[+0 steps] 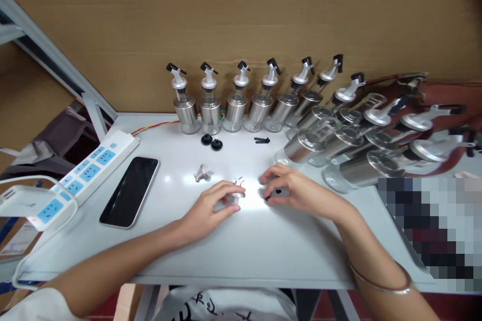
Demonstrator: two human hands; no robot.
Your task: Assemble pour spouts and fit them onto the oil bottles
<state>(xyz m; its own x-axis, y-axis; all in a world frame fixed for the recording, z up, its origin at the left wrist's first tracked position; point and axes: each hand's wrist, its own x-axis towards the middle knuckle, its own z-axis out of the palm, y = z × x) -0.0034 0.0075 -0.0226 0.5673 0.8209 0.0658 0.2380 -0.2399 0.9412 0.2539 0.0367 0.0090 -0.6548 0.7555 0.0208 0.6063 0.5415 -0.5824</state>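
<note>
My left hand (213, 208) holds a small silver spout piece (238, 191) between thumb and fingers over the middle of the table. To its right, my right hand (284, 186) is curled near the tabletop, its fingertips around a small dark part (267, 198). Another small black piece (278, 191) shows by the right fingers. A second silver spout piece (203, 173) lies to the left of the held one. Farther back lie two round black stoppers (216, 145) and thin black levers (261, 140).
Glass and steel bottles (234, 111) with spouts stand along the back and right of the white table (241, 251). At left lie a black phone (130, 191) and a power strip (88, 173) with a white cable. A cardboard panel (226, 15) rises behind.
</note>
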